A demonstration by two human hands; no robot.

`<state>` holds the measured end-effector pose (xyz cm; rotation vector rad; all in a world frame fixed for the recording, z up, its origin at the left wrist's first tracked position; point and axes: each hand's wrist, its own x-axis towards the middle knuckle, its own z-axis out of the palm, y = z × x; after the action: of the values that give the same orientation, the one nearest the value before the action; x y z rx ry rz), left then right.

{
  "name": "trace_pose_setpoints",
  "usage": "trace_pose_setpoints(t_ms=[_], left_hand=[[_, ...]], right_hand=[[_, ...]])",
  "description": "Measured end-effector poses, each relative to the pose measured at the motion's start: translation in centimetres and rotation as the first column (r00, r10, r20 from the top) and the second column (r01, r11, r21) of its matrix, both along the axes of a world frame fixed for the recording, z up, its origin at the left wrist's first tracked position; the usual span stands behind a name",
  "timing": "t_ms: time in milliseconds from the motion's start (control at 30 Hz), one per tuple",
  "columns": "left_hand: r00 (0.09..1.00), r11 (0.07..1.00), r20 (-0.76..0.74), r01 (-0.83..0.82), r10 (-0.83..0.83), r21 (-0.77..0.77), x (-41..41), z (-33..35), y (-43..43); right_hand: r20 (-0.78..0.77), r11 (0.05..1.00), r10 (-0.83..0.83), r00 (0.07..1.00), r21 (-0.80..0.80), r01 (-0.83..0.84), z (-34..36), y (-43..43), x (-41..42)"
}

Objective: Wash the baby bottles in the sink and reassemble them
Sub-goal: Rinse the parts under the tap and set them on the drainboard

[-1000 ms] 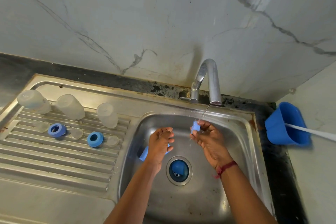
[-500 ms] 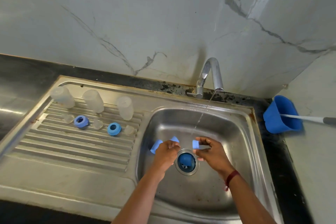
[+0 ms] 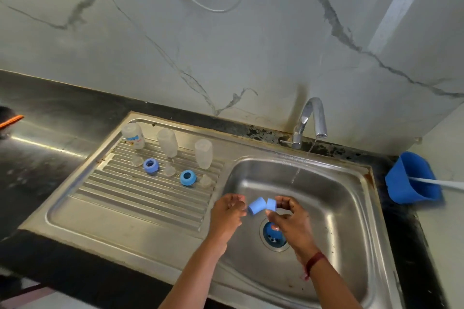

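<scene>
Fingers of the left hand (image 3: 227, 211) are curling round one end of a larger blue cap (image 3: 256, 206), pinching it above the sink basin (image 3: 351, 208). Those of the right hand (image 3: 288, 218) are pinching a smaller blue cap (image 3: 271, 204). The two caps are touching end to end, at an angle, in the gap between the two sets of fingertips.

Just below the right fingers a blue piece (image 3: 272, 231) is sitting in the drain; I cannot tell what it is. Beyond the right fingertips a thin stream of water (image 3: 300, 170) is falling from the tap (image 3: 312, 118) into the basin, apart from both hands.

Beyond the left fingers and off to their left, three clear bottles (image 3: 167, 142) are standing on end in a row on the ribbed drainboard (image 3: 140, 198). Nearer the fingers, two blue rings (image 3: 187, 177) and three clear teats (image 3: 170, 171) are lying in a second row, alternating.

Well to the right of the right fingers a blue tub (image 3: 411, 178) is sitting on the counter with a white handle (image 3: 437, 182) sticking out of it. A red thread (image 3: 313, 259) is circling the right wrist.
</scene>
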<state>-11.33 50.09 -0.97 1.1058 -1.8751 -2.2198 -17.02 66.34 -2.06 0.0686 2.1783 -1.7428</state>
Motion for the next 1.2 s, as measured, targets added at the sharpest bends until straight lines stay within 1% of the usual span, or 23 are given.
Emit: trace_pose_setpoints(t_ms=[133,267,400,500,600,700,767,867,933,1033,1200], left_hand=[[0.983,0.986,-0.084,-0.159,0.163,0.057,0.4,0.8,-3.1],[0.942,0.949,-0.112,-0.311,0.316,0.059,1.2,1.5,-7.8],[0.866,0.869,-0.074,-0.494,0.495,0.028,2.5,1.9,-14.4],[0.804,0.810,-0.094,-0.585,0.587,0.046,3.2,2.3,-19.0],[0.775,0.781,-0.096,-0.620,0.624,0.073,3.7,2.0,-22.1],[0.750,0.756,-0.095,-0.650,0.654,0.075,3.7,1.4,-24.6],[0.729,0.735,-0.104,-0.676,0.677,0.045,3.4,1.2,-26.7],[0.700,0.701,-0.111,-0.712,0.705,-0.032,2.9,0.7,-29.9],[0.693,0.688,-0.117,-0.721,0.712,-0.081,2.6,0.2,-31.8],[0.673,0.657,-0.120,-0.739,0.729,-0.151,2.4,-0.4,-34.1],[0.642,0.613,-0.108,-0.761,0.759,-0.212,2.4,-1.4,-37.1]], right_hand=[[-0.110,0.996,0.090,0.990,-0.004,-0.091,1.7,-4.5,0.5],[-0.188,0.968,0.250,0.950,0.064,-0.242,3.8,-10.3,1.0],[-0.304,0.947,0.320,0.897,0.114,-0.300,4.5,-17.1,2.0],[-0.333,0.936,0.347,0.876,0.176,-0.304,4.0,-21.8,2.6],[-0.325,0.900,0.417,0.848,0.278,-0.336,3.5,-26.2,2.9],[-0.336,0.866,0.490,0.805,0.291,-0.406,3.3,-30.0,3.2],[-0.344,0.843,0.528,0.777,0.322,-0.430,3.3,-32.6,3.1],[-0.328,0.791,0.592,0.737,0.414,-0.451,3.3,-36.4,2.7],[-0.342,0.746,0.640,0.688,0.491,-0.450,3.2,-38.8,2.5],[-0.318,0.671,0.709,0.630,0.578,-0.464,2.6,-42.0,2.6],[-0.260,0.599,0.751,0.606,0.654,-0.462,1.4,-45.9,3.1]])
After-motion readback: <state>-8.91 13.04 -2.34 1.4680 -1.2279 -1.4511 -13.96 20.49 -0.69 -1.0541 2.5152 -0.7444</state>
